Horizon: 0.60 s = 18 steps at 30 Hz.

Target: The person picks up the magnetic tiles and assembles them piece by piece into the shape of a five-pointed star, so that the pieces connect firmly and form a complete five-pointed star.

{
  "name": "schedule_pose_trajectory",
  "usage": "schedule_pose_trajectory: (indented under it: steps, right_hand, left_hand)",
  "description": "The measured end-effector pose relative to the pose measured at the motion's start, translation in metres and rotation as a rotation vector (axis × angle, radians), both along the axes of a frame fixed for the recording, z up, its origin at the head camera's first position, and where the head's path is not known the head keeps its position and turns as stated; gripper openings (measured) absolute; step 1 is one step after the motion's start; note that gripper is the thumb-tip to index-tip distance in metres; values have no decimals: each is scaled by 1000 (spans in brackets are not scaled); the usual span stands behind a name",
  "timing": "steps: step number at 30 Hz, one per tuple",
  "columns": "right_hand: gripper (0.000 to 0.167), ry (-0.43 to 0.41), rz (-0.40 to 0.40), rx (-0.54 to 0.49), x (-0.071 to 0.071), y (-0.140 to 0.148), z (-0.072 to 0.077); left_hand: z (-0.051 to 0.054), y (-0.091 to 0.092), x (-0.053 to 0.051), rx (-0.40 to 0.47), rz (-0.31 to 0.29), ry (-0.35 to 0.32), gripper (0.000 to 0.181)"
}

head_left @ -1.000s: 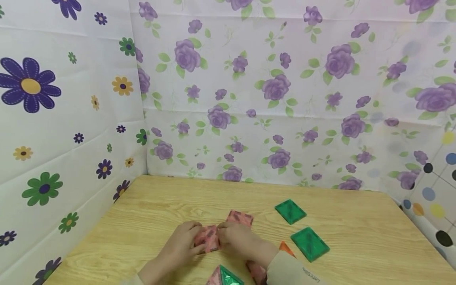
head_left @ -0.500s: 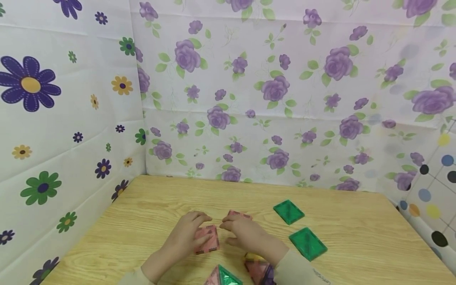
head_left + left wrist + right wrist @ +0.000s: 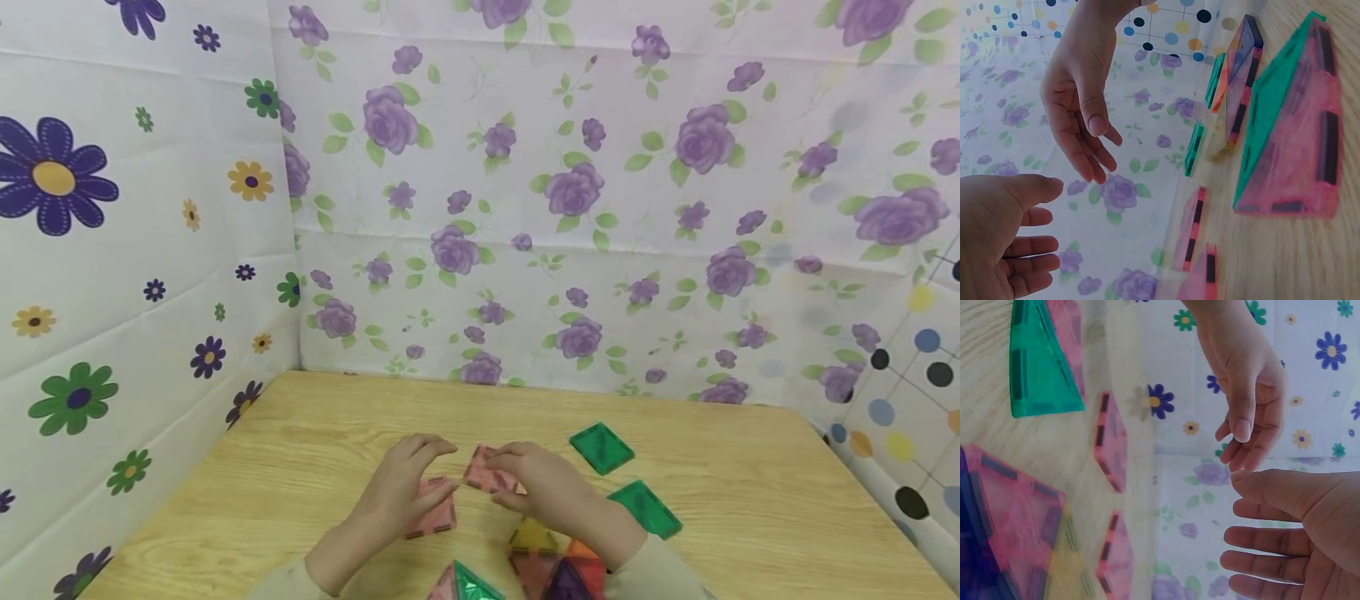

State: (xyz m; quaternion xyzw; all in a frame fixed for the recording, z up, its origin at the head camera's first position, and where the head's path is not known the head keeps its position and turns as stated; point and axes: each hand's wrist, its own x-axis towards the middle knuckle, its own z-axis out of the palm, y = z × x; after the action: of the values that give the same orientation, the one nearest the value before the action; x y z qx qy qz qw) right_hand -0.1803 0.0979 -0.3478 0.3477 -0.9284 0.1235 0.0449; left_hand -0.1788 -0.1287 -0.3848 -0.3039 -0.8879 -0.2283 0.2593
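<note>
My left hand (image 3: 393,496) hovers over a pink square magnetic tile (image 3: 438,523), fingers relaxed and holding nothing. To its right, my right hand (image 3: 551,492) hangs above a second pink tile (image 3: 483,473) and hides part of it. Both wrist views show the left hand (image 3: 1004,237) and the right hand (image 3: 1310,531) raised off the table, with air between them and the tiles. The two pink tiles lie flat and apart from each other.
Two green square tiles (image 3: 602,448) lie at the right. Nearer me is a group with a yellow triangle (image 3: 534,536), an orange piece (image 3: 581,550) and a purple piece (image 3: 568,582). A green-and-pink piece (image 3: 476,583) sits at the front. Patterned cloth (image 3: 510,200) hangs behind the table.
Both hands held the nearer pink tile a second ago, then let go and rose. The right hand has shifted right, uncovering more of the farther pink tile and the coloured group.
</note>
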Motion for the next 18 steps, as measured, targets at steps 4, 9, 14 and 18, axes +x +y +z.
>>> schedule_pose_trajectory:
  steps: [4, 9, 14, 18]
  right_hand:
    - [36, 6, -29, -36, 4, 12, 3]
    - [42, -6, -86, -76, 9, 28, 5]
    - [47, -15, -123, -121, 13, 45, 3]
    - [46, -5, -148, -138, 17, 57, -4]
  left_hand:
    - [4, 8, -1, 24, -11, 15, 43]
    - [9, 19, -1, 37, -48, -2, 43]
    - [9, 32, 2, 56, -89, -49, 41]
    - [5, 41, 3, 75, -115, -92, 39]
